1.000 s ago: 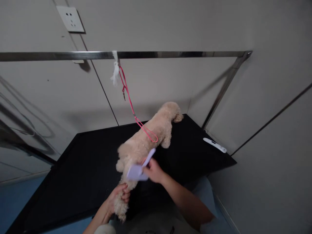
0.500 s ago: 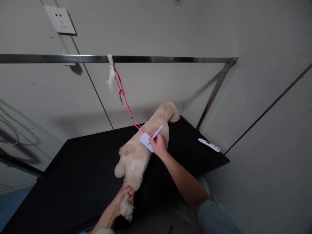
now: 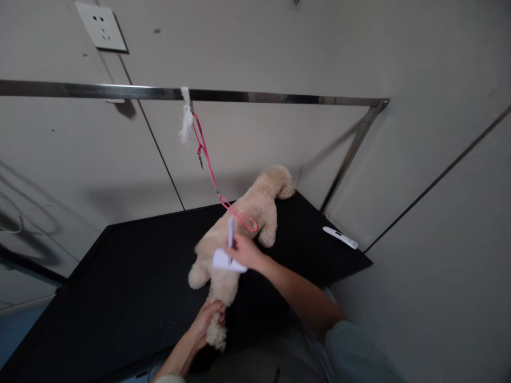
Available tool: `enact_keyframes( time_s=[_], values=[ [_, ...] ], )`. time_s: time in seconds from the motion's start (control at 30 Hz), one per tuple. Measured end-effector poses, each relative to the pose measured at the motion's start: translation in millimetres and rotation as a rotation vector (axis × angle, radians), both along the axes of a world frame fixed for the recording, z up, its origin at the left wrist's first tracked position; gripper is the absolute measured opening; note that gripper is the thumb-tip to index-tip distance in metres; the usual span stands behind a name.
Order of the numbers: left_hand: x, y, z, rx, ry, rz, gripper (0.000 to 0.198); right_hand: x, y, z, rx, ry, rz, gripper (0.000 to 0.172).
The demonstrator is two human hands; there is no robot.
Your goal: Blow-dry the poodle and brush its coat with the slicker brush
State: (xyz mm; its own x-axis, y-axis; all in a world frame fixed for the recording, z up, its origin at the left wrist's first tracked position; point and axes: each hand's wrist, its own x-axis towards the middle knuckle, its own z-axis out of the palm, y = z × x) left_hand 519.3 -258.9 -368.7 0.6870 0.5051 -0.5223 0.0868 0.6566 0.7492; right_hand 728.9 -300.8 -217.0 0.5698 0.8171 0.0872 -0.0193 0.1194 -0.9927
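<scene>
A cream curly-coated dog (image 3: 249,205) stands on a black table, its head toward the wall and its hind end toward me. My left hand (image 3: 207,319) is wrapped round the dog's hind leg, just above the fluffy paw (image 3: 216,336). In my right hand (image 3: 242,249) is a pale lilac slicker brush (image 3: 227,260), gripped by its handle. The brush head lies over the dog's hip and upper thigh, slightly blurred. Whether its bristles touch the coat is hidden. A pink leash loop (image 3: 243,217) rests across the dog's back.
A metal bar (image 3: 279,97) runs across above the table, with a white cloth strip (image 3: 186,117) and the leash hanging from it. White clippers (image 3: 340,237) lie near the right edge of the black table (image 3: 128,276). A wall socket (image 3: 102,27) is at upper left.
My right hand has brought the brush from the dog's side back and down to its hip, turning it. My left hand and the held leg have shifted slightly up and right.
</scene>
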Motion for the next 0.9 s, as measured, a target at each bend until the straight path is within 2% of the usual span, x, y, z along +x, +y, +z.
enact_keyframes(
  time_s=[0.07, 0.13, 0.23, 0.3, 0.37, 0.43, 0.5, 0.53, 0.63, 0.67, 0.77, 0.8, 0.83, 0.9],
  values=[
    [-1.9, -0.4, 2.1, -0.037, -0.042, 0.026, 0.060, -3.3, -4.4, -1.5, 0.014, -0.231, -0.159, 0.023],
    [-5.3, 0.3, 4.0, -0.114, -0.079, 0.034, 0.060, -8.3, -10.2, -8.5, 0.012, -0.329, -0.124, 0.024],
    [-10.3, 1.0, 10.5, -0.311, -0.082, 0.038, 0.060, -15.7, -17.9, -27.9, -0.033, -0.266, 0.049, 0.024],
    [-12.0, 0.2, 19.3, -0.430, -0.088, 0.082, 0.059, -18.4, -21.8, -42.5, -0.017, -0.213, -0.074, 0.018],
    [-12.4, -1.7, 30.3, -0.499, -0.130, 0.169, 0.057, -22.1, -25.8, -56.4, 0.037, -0.201, -0.186, 0.020],
    [-12.9, -3.7, 40.2, -0.539, -0.179, 0.234, 0.059, -27.4, -30.0, -68.2, 0.055, -0.211, -0.102, 0.027],
    [-14.8, -4.5, 46.3, -0.590, -0.212, 0.243, 0.064, -31.3, -34.0, -75.8, 0.024, -0.194, 0.005, 0.027],
    [-16.5, -4.1, 47.6, -0.625, -0.216, 0.225, 0.066, -31.9, -36.0, -77.6, 0.023, -0.174, -0.038, 0.026],
    [-23.3, 0.2, 45.4, -0.727, -0.221, 0.131, 0.067, -31.0, -43.6, -78.8, 0.150, -0.191, -0.322, 0.023],
    [-25.7, 2.4, 43.2, -0.741, -0.230, 0.113, 0.065, -31.1, -46.4, -78.9, 0.195, -0.236, -0.309, 0.023],
    [-30.3, 8.1, 33.1, -0.743, -0.262, 0.086, 0.063, -31.9, -51.4, -79.7, 0.183, -0.326, 0.037, 0.023],
    [-31.0, 9.1, 28.7, -0.744, -0.261, 0.066, 0.064, -31.5, -51.4, -79.6, 0.154, -0.312, 0.078, 0.022],
    [-31.2, 9.5, 24.0, -0.746, -0.255, 0.035, 0.065, -30.9, -50.8, -79.3, 0.135, -0.286, 0.037, 0.022],
    [-30.9, 8.5, 14.1, -0.736, -0.240, -0.035, 0.070, -30.3, -49.4, -78.9, 0.152, -0.248, -0.184, 0.023]
  ],
)
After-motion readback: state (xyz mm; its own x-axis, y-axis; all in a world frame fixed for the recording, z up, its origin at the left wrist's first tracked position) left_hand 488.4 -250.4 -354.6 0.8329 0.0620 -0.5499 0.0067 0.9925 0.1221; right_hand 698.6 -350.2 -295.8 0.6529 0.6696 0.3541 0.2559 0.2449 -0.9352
